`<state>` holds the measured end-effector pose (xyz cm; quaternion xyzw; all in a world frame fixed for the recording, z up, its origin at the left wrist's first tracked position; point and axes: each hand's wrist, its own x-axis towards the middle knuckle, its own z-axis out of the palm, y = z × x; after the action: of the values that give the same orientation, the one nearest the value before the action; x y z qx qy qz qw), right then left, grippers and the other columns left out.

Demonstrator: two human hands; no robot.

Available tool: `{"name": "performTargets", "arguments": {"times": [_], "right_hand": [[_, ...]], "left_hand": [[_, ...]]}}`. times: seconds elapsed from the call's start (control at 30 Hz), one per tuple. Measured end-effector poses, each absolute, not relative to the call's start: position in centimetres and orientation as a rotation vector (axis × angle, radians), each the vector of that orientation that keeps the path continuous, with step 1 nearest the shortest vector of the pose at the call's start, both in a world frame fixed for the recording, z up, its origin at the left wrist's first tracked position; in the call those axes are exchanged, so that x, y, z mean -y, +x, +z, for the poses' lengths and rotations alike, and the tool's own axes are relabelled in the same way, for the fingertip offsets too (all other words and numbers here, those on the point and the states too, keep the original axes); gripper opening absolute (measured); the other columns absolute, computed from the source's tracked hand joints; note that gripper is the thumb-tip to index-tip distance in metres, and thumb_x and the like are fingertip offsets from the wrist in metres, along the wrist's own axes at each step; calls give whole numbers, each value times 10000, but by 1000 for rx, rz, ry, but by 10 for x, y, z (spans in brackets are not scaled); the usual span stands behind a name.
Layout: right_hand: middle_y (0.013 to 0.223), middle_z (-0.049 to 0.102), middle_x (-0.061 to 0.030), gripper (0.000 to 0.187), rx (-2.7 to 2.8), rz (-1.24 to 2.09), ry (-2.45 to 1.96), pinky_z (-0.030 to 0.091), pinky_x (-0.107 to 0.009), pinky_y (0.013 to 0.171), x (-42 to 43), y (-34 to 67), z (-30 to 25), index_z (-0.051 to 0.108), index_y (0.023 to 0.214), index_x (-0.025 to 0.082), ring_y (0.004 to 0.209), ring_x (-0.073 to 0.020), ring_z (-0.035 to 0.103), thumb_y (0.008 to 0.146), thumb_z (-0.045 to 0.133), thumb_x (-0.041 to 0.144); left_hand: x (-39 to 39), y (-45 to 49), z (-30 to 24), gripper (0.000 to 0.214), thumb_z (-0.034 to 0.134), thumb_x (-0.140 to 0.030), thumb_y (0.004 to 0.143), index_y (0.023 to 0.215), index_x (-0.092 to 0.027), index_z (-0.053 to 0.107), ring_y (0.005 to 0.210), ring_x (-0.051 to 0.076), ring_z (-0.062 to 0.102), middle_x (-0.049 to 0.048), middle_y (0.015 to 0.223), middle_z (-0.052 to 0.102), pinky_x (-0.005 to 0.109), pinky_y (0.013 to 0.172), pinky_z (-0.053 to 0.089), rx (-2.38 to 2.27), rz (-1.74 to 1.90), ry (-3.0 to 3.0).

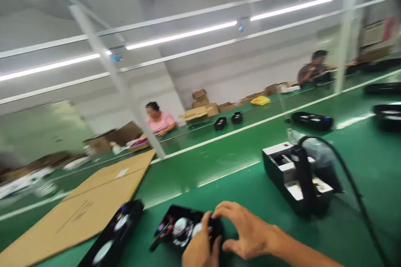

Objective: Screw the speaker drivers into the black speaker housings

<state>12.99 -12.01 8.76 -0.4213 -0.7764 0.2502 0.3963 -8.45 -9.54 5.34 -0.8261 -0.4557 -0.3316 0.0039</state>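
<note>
A black casing [169, 238] lies at the bottom centre of the green bench, its open side up, showing round silver-white parts and thin coloured wires. My left hand [200, 246] grips its near right part, with a finger reaching over the inside. My right hand [247, 231] curves around the right end, fingertips and thumb against the casing. Motion blur and the hands hide the exact contact. To the left rests a similar long black casing [115, 233] with two pale round parts.
A cardboard sheet [84, 204] covers the bench at left. At right stands a black-and-white box [282, 183] with a black cable [354, 187]. More black casings [311, 121] lie farther off. Two people [159, 123] sit across the bench, near cardboard boxes [200, 112]. A white post [122, 91] rises nearby.
</note>
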Motion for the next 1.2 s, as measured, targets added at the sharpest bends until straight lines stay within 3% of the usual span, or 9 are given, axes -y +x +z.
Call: {"name": "performTargets", "arguments": {"times": [0.1,0.3,0.47,0.6,0.77,0.97,1.07,1.13,1.2], "right_hand": [[1433,654,-135,636,2063,584,-1093,450,-469,1189,149,123,90,609,1358,228,1324,-299,616,749,753,118],[1268,728,-120,509,2300,437,-1186,419,-566,1189,150,92,71,641,1275,213,1195,-322,657,788,792,208],[1009,780,-92,164,2380,308,-1209,393,-584,1201,144,91,62,717,966,211,1059,-310,678,807,725,170],[938,774,-35,326,2351,308,-1101,381,-553,1227,156,153,70,720,934,273,993,-258,708,715,661,39],[1018,768,-11,339,2371,280,-1247,337,-519,1284,189,255,73,711,961,302,1179,-226,696,836,613,2],[1117,725,-76,242,2055,-10,-1483,551,-505,1032,235,236,52,630,1028,278,1091,-290,688,864,787,195],[1047,725,-77,393,1948,-31,-1389,588,-463,892,231,180,43,576,1008,239,971,-284,697,771,886,276],[998,732,-73,350,1888,-14,-1309,580,-450,857,217,149,44,577,1005,225,935,-279,702,790,848,282],[974,743,-74,152,1793,63,-1302,569,-416,832,198,134,52,608,983,219,920,-260,708,879,718,200]], "left_hand": [[112,-84,49,411,535,-232,984,1390,-240,598,846,207,816,65,999,837,277,740,641,1454,-1097,-2682],[131,-126,52,206,516,-190,1014,1116,-233,690,956,190,757,70,1014,767,302,866,638,1350,-1560,-2384],[131,-176,54,231,540,-158,1000,1109,-254,719,1052,181,739,59,1099,739,300,954,624,1364,-1508,-2247],[135,-182,45,312,513,-197,1029,1239,-289,724,1150,200,711,79,1234,705,342,1010,616,1484,-1434,-2283],[140,-166,20,339,535,-275,1030,1334,-311,681,1194,222,714,80,1328,694,381,1050,614,1541,-1404,-2427],[135,-130,3,285,571,-361,1020,1255,-312,725,1177,234,732,65,1325,707,376,996,645,1578,-1480,-2529],[132,-107,9,260,596,-345,1011,1221,-302,743,1195,240,729,71,1328,708,371,1004,645,1469,-1530,-2586],[131,-95,15,256,605,-294,1008,1225,-311,741,1202,224,725,62,1333,702,364,1040,629,1370,-1543,-2617],[130,-88,21,276,599,-245,1009,1238,-321,734,1199,205,724,53,1329,700,348,1060,616,1286,-1536,-2641]]}}
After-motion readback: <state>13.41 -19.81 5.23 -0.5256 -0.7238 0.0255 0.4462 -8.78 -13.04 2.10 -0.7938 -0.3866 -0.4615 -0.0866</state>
